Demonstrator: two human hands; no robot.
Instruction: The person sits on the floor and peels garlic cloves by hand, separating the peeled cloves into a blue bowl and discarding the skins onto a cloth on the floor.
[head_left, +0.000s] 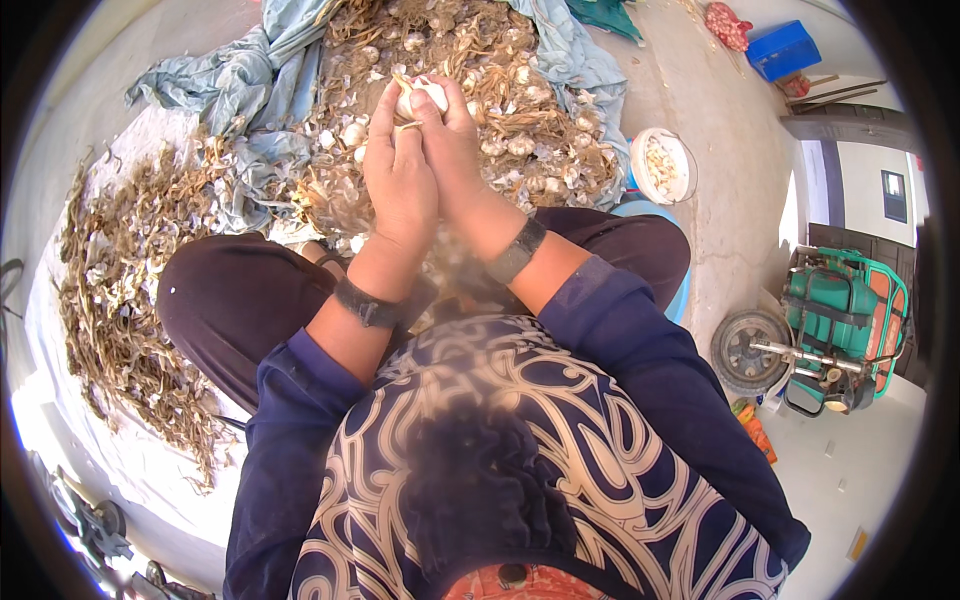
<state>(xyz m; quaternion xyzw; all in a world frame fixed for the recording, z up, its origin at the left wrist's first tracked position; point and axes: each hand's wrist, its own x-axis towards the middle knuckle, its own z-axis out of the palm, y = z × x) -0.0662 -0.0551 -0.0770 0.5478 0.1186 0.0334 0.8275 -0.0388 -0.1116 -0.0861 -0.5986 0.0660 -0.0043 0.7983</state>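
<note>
Between both hands, held out in front of me, is a white garlic bulb (427, 97) with a strip of dry skin on it. My left hand (401, 169) grips it from the left. My right hand (457, 150) grips it from the right, its thumb across the bulb. Beneath and beyond them lies a heap of garlic bulbs with dried stalks (517, 142), spread on a pale blue cloth (592, 71). Several bulbs and loose skins lie in the heap. My palms hide the lower side of the held bulb.
At right stands a white bucket (684, 169) of peeled-looking cloves, beside a light blue basin (681, 296). Dry stalks and skins (142, 292) cover a white sheet at left. Farther right are a blue crate (784, 51), a red mesh bag (726, 26) and a green three-wheeled cart (832, 300).
</note>
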